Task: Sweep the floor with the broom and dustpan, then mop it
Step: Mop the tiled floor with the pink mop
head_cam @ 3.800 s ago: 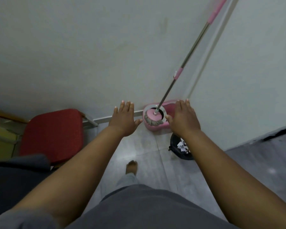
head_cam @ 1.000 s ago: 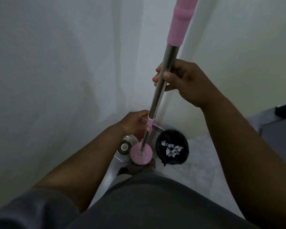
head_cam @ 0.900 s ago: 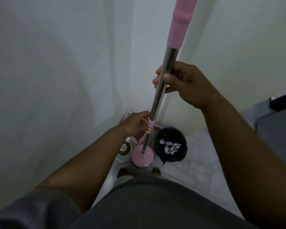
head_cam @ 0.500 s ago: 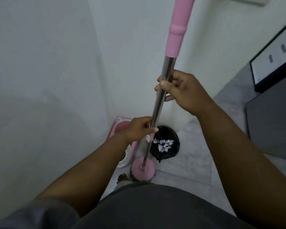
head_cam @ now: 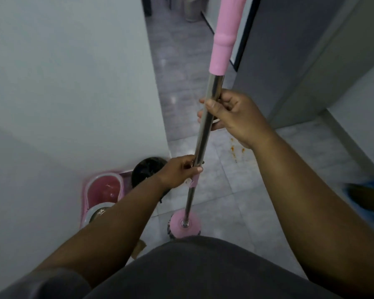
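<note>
Gripping the mop pole (head_cam: pixel 205 126) with 2 hands: right hand (head_cam: pixel 235 115) closed high on smooth steel, left hand (head_cam: pixel 179 171) closed at the pink collar. Standing the mop head (head_cam: pixel 185 223) on the floor (head_cam: pixel 235 190) beside the pink bucket (head_cam: pixel 102 190). Likely handling light and stiff, slippery on bare steel.

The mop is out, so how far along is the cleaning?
Sweeping can't be judged here. Both the left hand and right hand grip the mop, its head on the floor beside the pink bucket. Orange spots ahead remain to be mopped.
</note>
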The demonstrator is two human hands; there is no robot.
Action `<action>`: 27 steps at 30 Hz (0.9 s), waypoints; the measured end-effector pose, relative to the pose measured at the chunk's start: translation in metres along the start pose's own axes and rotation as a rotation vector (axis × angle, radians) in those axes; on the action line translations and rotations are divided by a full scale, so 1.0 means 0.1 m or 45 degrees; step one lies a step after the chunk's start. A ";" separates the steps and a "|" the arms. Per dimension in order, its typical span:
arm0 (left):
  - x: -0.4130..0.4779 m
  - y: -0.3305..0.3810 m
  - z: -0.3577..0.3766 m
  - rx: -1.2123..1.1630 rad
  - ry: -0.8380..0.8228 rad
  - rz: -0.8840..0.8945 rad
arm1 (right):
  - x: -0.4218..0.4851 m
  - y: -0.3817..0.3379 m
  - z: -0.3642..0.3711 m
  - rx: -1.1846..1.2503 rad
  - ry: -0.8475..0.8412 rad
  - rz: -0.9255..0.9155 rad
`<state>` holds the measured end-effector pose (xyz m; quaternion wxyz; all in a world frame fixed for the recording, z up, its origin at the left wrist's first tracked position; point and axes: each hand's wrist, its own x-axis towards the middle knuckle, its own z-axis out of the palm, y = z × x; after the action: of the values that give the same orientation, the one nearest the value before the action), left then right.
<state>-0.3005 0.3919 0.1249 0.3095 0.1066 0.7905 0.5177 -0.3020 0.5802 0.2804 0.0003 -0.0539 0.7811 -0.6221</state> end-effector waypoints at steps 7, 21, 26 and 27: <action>0.55 0.66 1.22 0.251 -0.329 0.131 | -0.78 0.22 -1.22 -0.072 0.255 0.084; 1.98 1.93 2.85 0.218 -0.540 0.341 | -1.27 0.97 -2.92 -0.282 0.920 0.403; 2.67 2.17 3.16 0.184 -0.697 0.293 | -1.02 1.10 -3.48 -0.347 1.005 0.518; 2.81 2.22 3.20 0.175 -0.716 0.282 | -0.96 1.08 -3.60 -0.347 1.020 0.511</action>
<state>-0.3630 0.8681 0.1272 0.4498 0.3519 0.6907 0.4437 -0.2401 0.9620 0.2507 -0.1882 0.3432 0.7892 -0.4732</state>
